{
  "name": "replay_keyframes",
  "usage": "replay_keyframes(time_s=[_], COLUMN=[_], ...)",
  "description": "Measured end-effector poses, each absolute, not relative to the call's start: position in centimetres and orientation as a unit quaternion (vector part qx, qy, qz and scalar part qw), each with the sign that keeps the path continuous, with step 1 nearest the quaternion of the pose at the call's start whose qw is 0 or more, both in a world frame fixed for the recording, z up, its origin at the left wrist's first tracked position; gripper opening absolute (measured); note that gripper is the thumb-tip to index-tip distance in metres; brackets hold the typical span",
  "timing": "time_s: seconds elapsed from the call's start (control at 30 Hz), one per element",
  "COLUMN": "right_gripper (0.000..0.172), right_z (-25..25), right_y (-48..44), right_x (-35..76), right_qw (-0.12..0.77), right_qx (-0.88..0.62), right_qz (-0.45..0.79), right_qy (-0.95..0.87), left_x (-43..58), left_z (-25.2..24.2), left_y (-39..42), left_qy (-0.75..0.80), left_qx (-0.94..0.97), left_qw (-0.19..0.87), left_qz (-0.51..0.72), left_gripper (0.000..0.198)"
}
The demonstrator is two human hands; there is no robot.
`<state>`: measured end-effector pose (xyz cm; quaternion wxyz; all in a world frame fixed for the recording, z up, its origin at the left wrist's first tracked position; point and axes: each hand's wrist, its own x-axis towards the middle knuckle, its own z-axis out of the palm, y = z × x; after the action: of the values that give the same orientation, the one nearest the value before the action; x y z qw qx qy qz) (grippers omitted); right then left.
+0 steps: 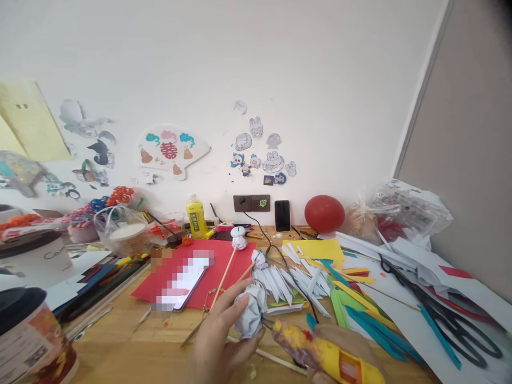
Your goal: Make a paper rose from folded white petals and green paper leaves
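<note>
My left hand (218, 338) is closed around a crumpled white paper ball (253, 310), thumb and fingers on opposite sides. In my right hand (352, 341) is a yellow hot glue gun (332, 356), its front part smeared with coloured residue. The glue gun's nozzle points left and is at the ball's right side; I cannot tell whether it touches. Just beyond my left hand, a wooden stick (226, 274) carries a smaller paper ball (239, 241) at its far end. Folded white paper strips (276, 285) lie behind the ball.
Red paper (236, 272) lies beneath a phone (187, 285). Black scissors (436, 309) and coloured paper strips (360, 306) are at right. A cup (32, 336) stands at left. Along the wall are a yellow bottle (196, 216), an upright phone (282, 216) and a red balloon (324, 213).
</note>
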<state>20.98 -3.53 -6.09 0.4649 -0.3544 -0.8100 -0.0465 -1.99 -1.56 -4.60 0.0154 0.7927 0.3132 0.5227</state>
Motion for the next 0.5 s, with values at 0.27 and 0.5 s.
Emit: replay_keyframes(time_s=[0.27,0.5], right_gripper=[0.044,0.046], right_z=[-5.3,-4.5], right_y=[-3.4,-4.1], right_x=[21.4,20.8], right_qw=[0.423,0.424], right_qx=[-0.35,-0.373], right_qz=[-0.066,-0.123], right_qy=[-0.833,-0.816], left_x=[-1.7,-1.5], left_z=[-5.1,-5.0], left_y=[-1.2,-1.2], left_qy=[0.336,0.34], left_qx=[0.764,0.748], left_qw=[0.104,0.151], left_qz=[0.54,0.55], left_gripper=[0.056,0.054])
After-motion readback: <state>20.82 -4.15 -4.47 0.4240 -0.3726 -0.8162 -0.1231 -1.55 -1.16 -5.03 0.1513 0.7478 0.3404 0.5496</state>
